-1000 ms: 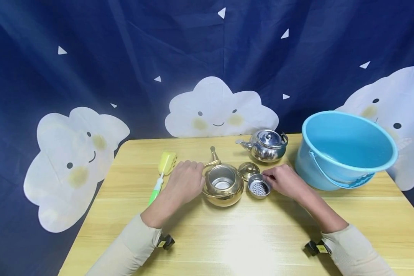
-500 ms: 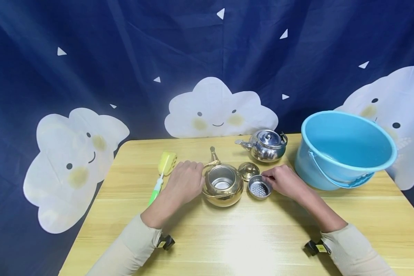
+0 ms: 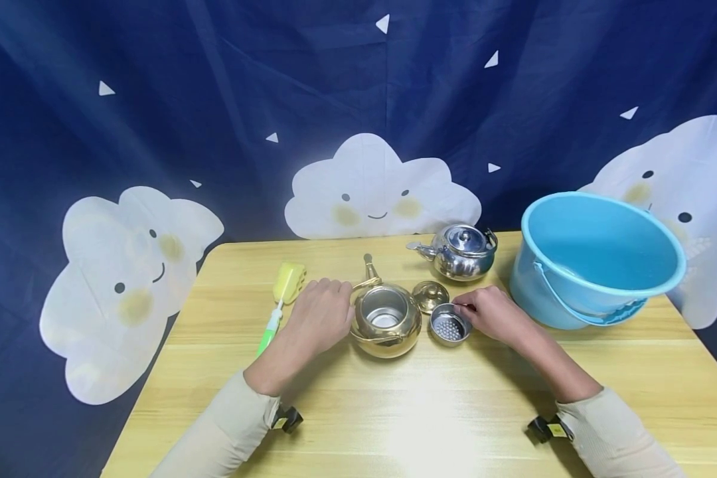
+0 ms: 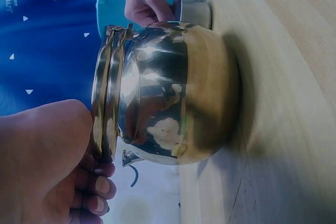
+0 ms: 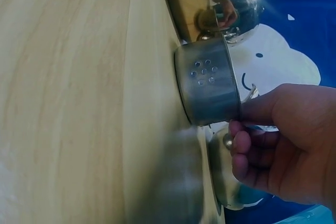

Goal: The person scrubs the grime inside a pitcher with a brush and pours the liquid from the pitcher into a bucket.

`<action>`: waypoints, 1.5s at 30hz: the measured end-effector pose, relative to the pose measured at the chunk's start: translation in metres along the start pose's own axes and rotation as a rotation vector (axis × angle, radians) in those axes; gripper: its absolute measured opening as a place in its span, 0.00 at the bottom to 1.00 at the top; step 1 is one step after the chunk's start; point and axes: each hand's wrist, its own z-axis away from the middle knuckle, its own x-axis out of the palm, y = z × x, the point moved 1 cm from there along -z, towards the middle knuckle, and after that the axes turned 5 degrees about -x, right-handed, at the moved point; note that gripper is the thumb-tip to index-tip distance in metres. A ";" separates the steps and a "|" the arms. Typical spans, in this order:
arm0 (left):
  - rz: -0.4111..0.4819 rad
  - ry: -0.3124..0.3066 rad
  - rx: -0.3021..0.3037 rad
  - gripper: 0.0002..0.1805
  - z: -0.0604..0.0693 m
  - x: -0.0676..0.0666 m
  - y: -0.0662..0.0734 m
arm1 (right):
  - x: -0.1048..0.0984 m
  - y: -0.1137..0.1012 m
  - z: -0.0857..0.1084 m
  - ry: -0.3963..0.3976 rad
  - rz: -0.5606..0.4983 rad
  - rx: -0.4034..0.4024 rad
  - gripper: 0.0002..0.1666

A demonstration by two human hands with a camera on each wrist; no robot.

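A gold teapot [image 3: 403, 342] stands lidless on the table, its metal inside showing. My left hand [image 3: 322, 312] holds its folded-down handle, with thumb and fingers around the handle in the left wrist view. To the right of the pot is a small round metal strainer [image 3: 450, 328] with a perforated bottom; a cluster of holes also shows in its side in the right wrist view. The thumb and fingertips of my right hand [image 3: 492, 312] pinch the strainer's rim [image 5: 233, 85]. Behind the strainer, the gold lid [image 3: 430, 295] lies knob up, close to the pot.
A silver teapot [image 3: 465, 255] with its lid on stands farther back. At the right is a large light-blue bucket [image 3: 550, 292]. A sponge brush [image 3: 288, 282] with a green-and-white handle lies left of my left hand. Behind the wooden table [image 3: 346, 418] hangs a dark blue curtain [image 3: 311, 73].
The view has shifted very slightly. Both hands keep their grip, and the teapot, strainer and lid stay in place.
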 end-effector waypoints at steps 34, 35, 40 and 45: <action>0.009 -0.048 0.002 0.11 -0.001 0.004 -0.002 | -0.012 -0.040 -0.028 0.101 0.018 -0.044 0.07; 0.008 -0.049 0.003 0.11 -0.001 0.004 -0.002 | -0.012 -0.043 -0.030 0.100 0.008 -0.046 0.08; 0.003 -0.050 0.000 0.12 0.000 0.004 -0.002 | -0.009 -0.055 -0.037 0.088 -0.029 -0.069 0.08; 0.004 -0.046 -0.002 0.12 -0.001 0.004 -0.002 | -0.005 -0.065 -0.042 0.088 -0.004 -0.140 0.10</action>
